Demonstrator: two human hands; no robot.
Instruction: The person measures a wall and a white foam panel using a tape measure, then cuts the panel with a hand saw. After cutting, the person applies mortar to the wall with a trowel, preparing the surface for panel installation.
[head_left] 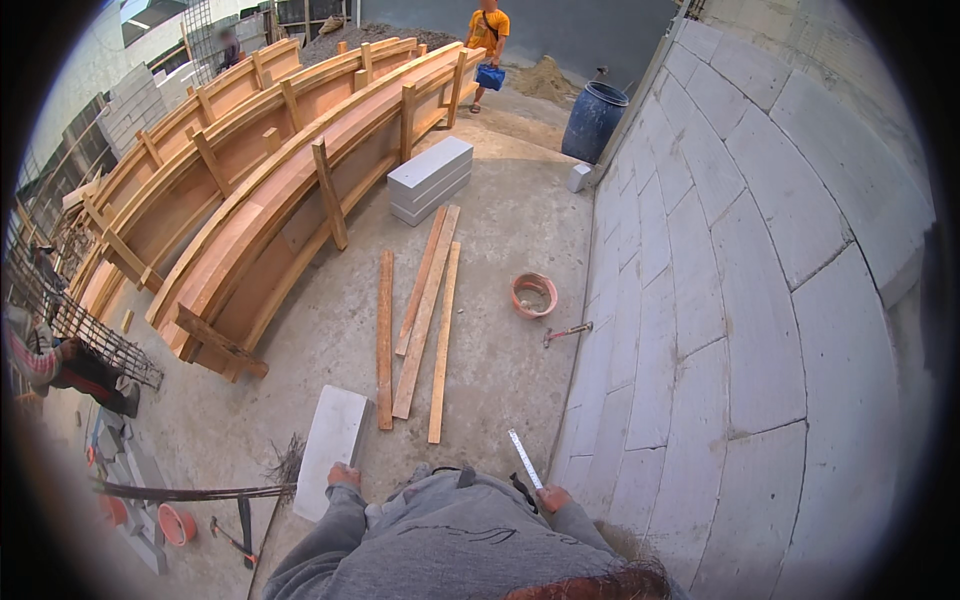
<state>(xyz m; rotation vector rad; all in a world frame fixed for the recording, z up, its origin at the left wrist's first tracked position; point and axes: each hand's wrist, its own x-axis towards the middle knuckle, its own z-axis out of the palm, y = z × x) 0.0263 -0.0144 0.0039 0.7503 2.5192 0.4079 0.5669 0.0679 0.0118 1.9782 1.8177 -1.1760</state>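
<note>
My left hand (345, 475) rests at the right edge of a pale grey lightweight block (336, 430), its fingers bent over that edge. The block lies at an angle beside my left sleeve, and part of it is behind my arm. In my closed right hand (553, 497), near the wall, is a tape measure (525, 458); its white marked blade sticks out forward and up to the left. Any case is hidden by the hand. Past both hands, several wooden strips (422, 330) lie lengthwise on the concrete floor.
A block wall (740, 300) runs along my right. An orange bucket (534, 296) and a hammer (568, 333) are near it. Stacked blocks (430, 180), long timber formwork (290, 215) and a blue barrel (596, 122) stand farther off. Rebar rods (200, 492) lie left; a person (488, 40) carries a blue bag.
</note>
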